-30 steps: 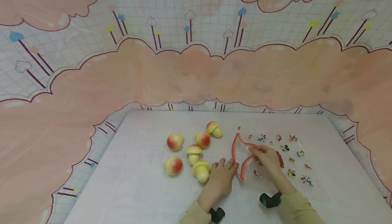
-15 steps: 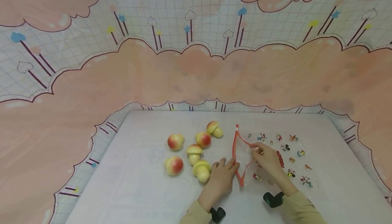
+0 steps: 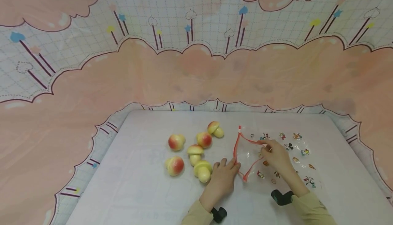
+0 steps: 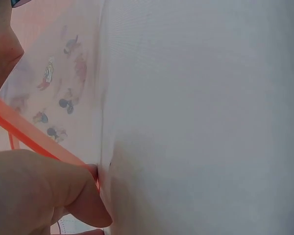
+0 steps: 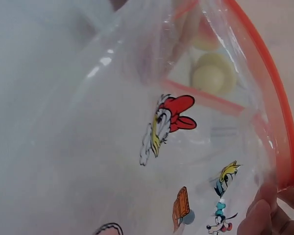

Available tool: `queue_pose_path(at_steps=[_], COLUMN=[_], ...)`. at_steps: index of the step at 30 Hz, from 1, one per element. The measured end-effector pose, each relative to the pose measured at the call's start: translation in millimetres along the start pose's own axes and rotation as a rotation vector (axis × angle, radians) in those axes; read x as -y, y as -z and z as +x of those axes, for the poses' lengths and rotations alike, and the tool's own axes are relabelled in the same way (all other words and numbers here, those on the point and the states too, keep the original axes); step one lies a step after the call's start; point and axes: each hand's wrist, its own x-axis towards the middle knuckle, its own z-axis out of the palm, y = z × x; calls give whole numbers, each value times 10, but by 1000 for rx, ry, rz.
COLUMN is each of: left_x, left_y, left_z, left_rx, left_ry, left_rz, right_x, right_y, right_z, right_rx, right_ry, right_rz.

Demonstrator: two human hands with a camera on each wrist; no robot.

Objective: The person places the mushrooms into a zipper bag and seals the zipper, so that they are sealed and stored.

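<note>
A clear zip bag [image 3: 295,159] with cartoon prints lies on the white table, its red-edged mouth [image 3: 235,147] facing left and spread apart. My left hand [image 3: 222,180] rests on the mouth's lower edge with fingers extended, pressing it against the tabletop. With thumb and fingertips, my right hand [image 3: 277,156] pinches the upper edge and holds it raised; the right wrist view shows those fingers [image 5: 264,210] at the red strip [image 5: 272,73]. Several yellow toy mushrooms, some with reddish caps, lie left of the bag. The nearest mushroom [image 3: 203,171] sits right beside my left hand.
Another mushroom [image 3: 215,129] lies farthest back, and one more mushroom [image 3: 174,166] stands out at the left. Dark wrist devices show below both hands, such as the right one [image 3: 281,197]. A patterned cloth backdrop [image 3: 196,78] rises behind the table [image 3: 132,184].
My right hand has moved a little to the right, drawing the bag's upper edge along and widening the mouth. My left hand and the mushrooms have stayed in place.
</note>
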Motion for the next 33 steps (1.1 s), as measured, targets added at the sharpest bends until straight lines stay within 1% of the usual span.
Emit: queue_pose_path(at_steps=[5, 7, 13, 19, 23, 28, 33], left_x=[-1, -3, -13, -20, -24, -9, 1], left_y=[-5, -4, 1, 0, 1, -12, -25], left_z=[10, 11, 13, 22, 21, 10, 2], left_rx=[8, 13, 23, 4, 13, 17, 18], left_ry=[4, 7, 5, 0, 0, -5, -11], left_rz=[5, 7, 25, 43, 27, 12, 17], right_x=[-8, -3, 7, -4, -29, -66, -88], right_y=[105, 151, 255, 324, 375, 430, 429], right_z=[-9, -12, -26, -41, -52, -60, -77], right_rx=[-36, -58, -87, -104, -113, -163, -178], right_ry=[10, 14, 2, -23, -24, -9, -23], right_rz=[16, 11, -8, -5, 8, 9, 6])
